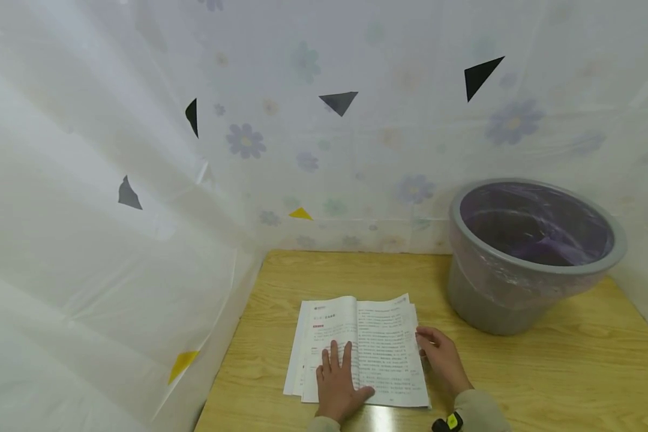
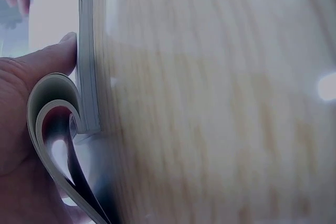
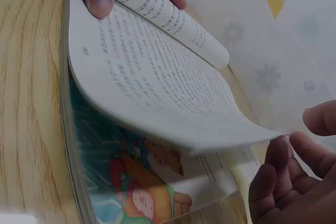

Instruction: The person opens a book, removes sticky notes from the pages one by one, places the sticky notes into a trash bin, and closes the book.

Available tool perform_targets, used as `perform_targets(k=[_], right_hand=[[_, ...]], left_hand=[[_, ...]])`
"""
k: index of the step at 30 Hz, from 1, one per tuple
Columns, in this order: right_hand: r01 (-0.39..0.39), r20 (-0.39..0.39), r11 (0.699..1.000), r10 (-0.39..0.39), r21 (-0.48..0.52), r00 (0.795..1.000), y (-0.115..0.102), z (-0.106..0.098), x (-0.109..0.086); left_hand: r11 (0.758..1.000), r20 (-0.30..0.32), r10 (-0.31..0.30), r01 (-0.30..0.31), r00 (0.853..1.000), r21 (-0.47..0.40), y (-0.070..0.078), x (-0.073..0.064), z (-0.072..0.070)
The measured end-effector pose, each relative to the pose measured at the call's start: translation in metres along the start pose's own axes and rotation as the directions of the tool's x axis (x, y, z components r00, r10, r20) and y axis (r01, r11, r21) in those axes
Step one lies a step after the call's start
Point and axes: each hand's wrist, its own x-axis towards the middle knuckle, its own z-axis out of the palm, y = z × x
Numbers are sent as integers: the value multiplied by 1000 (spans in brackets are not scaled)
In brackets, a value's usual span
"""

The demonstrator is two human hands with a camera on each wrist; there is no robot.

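Note:
An open book (image 1: pixel 386 354) with printed text lies on the wooden table, its left part curled over near the spine. My left hand (image 1: pixel 337 384) rests on the left page, fingers spread, the thumb reaching across the spine onto the right page. At the book's right edge, my right hand (image 3: pixel 299 177) holds the outer edge of a lifted page (image 3: pixel 157 77) at its curled fingertips, the thumb (image 3: pixel 321 118) standing apart above. Beneath that raised page, a colourful illustrated page (image 3: pixel 142 192) shows in the right wrist view. The left wrist view shows the rolled pages (image 2: pixel 55 90) beside the left palm.
A grey bin (image 1: pixel 497 300) lined with a thin plastic bag stands on the table (image 1: pixel 572 360) at the right. Behind and to the left hang pale sheets (image 1: pixel 356 162), flower-printed at the back, bearing dark and yellow patches. A yellow-and-black band (image 1: pixel 448 422) circles the right wrist.

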Motion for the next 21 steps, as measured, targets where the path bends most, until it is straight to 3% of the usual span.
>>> perform_targets(k=[6,11,14,17,18,21], right_hand=[[87,24,996,-86,-24,996,-10,14,-11],[176,99,981,-167,-82,981,-18,36,-25],[341,141,928,-322,-149,936,-20,51,-34],[514,155,826,-490,-231,858,-18,64,-41],[555,158,791,-532,-258,832,-16,68,-43],[623,166,721,-604,-303,780,-14,77,-49]], left_hand=[[1000,-14,11,-11,1000,0,1,0,1],[997,-10,48,-49,999,-67,2,0,-18],[986,-41,93,-98,995,-136,5,1,-36],[971,-78,135,-147,988,-188,9,1,-49],[964,-85,144,-159,986,-212,11,1,-52],[946,-98,167,-188,981,-264,15,0,-56]])
